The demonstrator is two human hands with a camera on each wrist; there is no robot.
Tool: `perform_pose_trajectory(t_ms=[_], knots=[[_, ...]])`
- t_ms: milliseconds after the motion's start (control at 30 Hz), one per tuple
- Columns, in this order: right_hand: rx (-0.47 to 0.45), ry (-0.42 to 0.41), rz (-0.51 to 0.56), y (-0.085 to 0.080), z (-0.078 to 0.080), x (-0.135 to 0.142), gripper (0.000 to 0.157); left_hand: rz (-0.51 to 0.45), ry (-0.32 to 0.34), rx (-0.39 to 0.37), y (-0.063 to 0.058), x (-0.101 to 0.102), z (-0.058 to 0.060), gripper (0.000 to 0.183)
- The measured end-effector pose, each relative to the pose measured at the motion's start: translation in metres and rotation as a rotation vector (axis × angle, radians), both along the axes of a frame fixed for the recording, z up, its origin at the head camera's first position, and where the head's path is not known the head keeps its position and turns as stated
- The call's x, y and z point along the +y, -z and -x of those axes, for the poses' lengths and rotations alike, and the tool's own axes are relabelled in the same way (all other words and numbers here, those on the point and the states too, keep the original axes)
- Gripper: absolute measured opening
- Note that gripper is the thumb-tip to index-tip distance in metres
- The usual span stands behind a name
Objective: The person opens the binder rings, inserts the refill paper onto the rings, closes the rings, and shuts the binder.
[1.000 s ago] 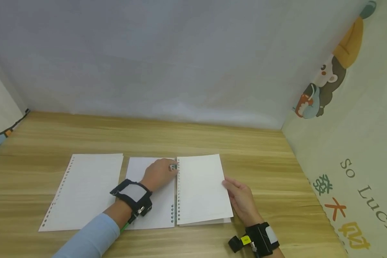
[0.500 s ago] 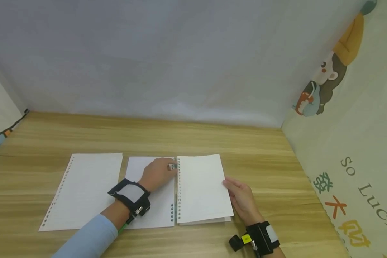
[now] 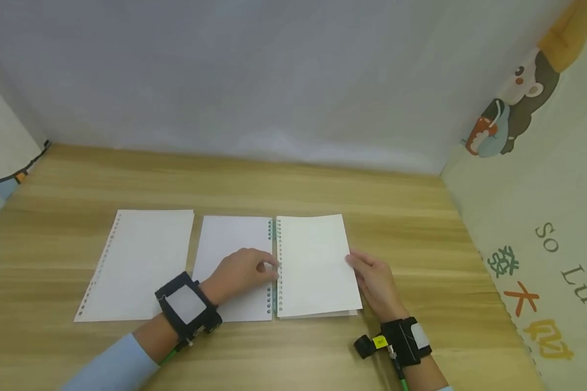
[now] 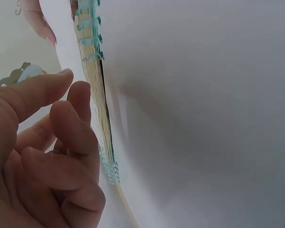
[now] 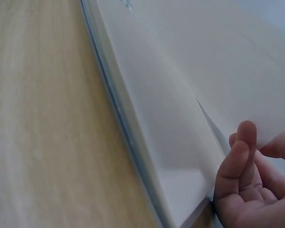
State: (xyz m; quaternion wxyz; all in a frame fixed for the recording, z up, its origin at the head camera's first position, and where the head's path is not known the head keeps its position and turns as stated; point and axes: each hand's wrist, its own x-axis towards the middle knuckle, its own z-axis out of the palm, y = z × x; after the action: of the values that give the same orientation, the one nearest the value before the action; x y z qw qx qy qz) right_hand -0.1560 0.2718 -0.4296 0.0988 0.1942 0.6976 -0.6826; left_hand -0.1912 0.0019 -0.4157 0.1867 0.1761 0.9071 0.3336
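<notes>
An open loose-leaf notebook (image 3: 242, 233) lies on the table, with teal plastic rings (image 4: 89, 26) at the two ends of its spine. At the spine's middle is my left hand (image 3: 242, 274), its fingertips right at the punched edge of the right-hand pages. The left wrist view shows those fingers loosely bent, with nothing between thumb and index finger. On the far side, my right hand (image 3: 378, 279) pinches the outer edge of a white page (image 3: 315, 260) between thumb and fingers. That page is raised off the ones below, as the right wrist view shows.
Left of the notebook lies a stack of loose punched sheets (image 3: 142, 260), holes along its left edge. The wooden table (image 3: 244, 179) ends at a grey backdrop (image 3: 235, 81). A printed cloth (image 3: 557, 190) with a cartoon figure and lettering hangs at the right.
My left hand has moved down along the spine, from the upper rings to its middle. The right hand keeps its pinch on the page. The head view has tilted slightly.
</notes>
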Motion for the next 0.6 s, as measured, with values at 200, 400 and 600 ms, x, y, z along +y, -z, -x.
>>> perform_pose_trajectory(t_ms=[200, 400, 600], knots=[[-0.017, 0.018, -0.010, -0.002, 0.000, -0.001, 0.046, 0.011, 0.044, -0.003, 0.004, 0.002, -0.008, 0.028], [-0.053, -0.016, -0.036, -0.007, -0.004, -0.001, 0.048, 0.007, 0.059, 0.016, 0.005, 0.003, -0.012, 0.029], [-0.097, -0.065, -0.104, -0.012, -0.011, 0.002, 0.050, 0.009, 0.071, 0.017, 0.003, 0.004, -0.015, 0.030]])
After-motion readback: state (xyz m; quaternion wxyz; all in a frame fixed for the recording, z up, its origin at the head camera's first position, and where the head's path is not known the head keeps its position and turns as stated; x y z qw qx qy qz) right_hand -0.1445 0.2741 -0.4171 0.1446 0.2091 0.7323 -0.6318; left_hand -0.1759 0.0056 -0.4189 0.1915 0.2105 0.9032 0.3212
